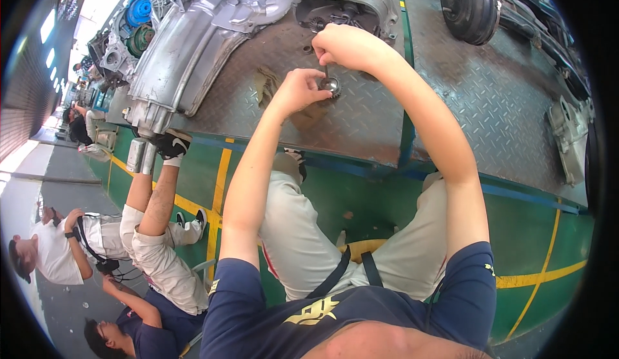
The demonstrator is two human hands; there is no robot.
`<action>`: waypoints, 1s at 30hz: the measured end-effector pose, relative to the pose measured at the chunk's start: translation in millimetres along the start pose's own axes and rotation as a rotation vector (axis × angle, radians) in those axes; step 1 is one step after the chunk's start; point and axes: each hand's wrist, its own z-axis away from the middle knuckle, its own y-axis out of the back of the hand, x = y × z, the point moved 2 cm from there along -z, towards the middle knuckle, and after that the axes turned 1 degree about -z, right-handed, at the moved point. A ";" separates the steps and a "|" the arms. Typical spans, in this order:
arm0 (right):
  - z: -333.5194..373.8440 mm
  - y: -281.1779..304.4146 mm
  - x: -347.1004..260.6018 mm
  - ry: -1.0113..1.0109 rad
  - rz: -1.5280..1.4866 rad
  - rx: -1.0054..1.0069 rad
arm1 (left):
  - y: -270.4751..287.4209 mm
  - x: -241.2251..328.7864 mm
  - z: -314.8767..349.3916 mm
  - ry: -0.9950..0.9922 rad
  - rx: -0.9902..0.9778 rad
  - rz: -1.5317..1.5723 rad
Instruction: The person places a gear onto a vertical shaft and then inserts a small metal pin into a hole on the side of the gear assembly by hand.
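Observation:
My left hand [298, 91] closes its thumb and fingers on a small toothed metal gear [331, 86] at the steel tabletop. Over it, my right hand [345, 45] is bent down in a pinch on a thin dark rod [326, 72]. The rod points down at the gear; its exact kind and whether it touches cannot be made out. Just beyond my right hand lies an open metal housing [382, 1] with gears inside. A crumpled brown rag [265, 83] rests left of my left hand.
A long grey gearbox casing [177, 56] fills the table's left side. Farther right stand a black drum [469, 6] and a metal casting [569, 138] on a second table [477, 101]. Two people sit close at lower left, one leg [164, 194] reaching toward the table edge.

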 end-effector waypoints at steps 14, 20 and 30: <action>-5.2 -3.3 -13.2 0.031 -0.150 0.037 | 7.2 -5.0 4.8 -0.086 0.028 -0.011; -3.6 -2.8 -15.0 0.029 -0.033 0.046 | 4.3 -2.2 5.6 -0.058 0.029 0.004; -4.6 -3.5 -19.5 0.041 0.136 0.101 | 2.7 -2.2 2.9 -0.060 0.030 0.018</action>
